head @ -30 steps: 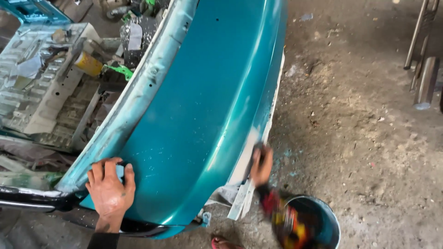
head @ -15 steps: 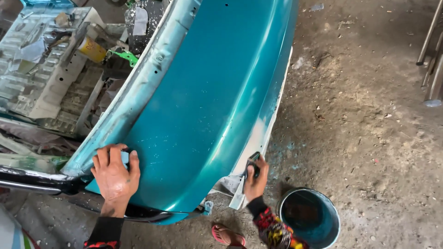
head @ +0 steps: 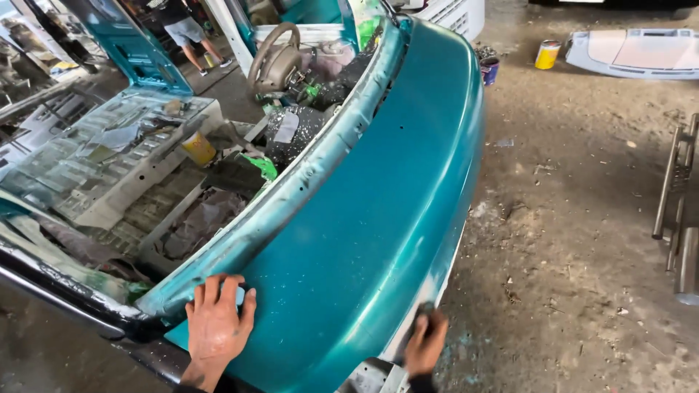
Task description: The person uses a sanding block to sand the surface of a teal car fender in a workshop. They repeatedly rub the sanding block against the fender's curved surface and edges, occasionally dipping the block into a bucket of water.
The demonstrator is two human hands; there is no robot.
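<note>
L hand [head: 217, 327] lies flat, fingers spread, on the near top edge of the teal panel [head: 371, 218]; R hand [head: 426, 342] is curled round a dark pad [head: 422, 314], pressed to the panel's lower R edge where paint is rubbed pale. Panel's long axis runs away from both hands toward upper R, curved face tilting down to the dirt floor [head: 582, 240], so R hand is nearer the bare strip, L nearer the rim. Stripped cabin w/ steering wheel [head: 273, 54] sits L of panel, cans [head: 547, 54] far back, metal bars [head: 673, 189] at R; nothing blocks the face.
</note>
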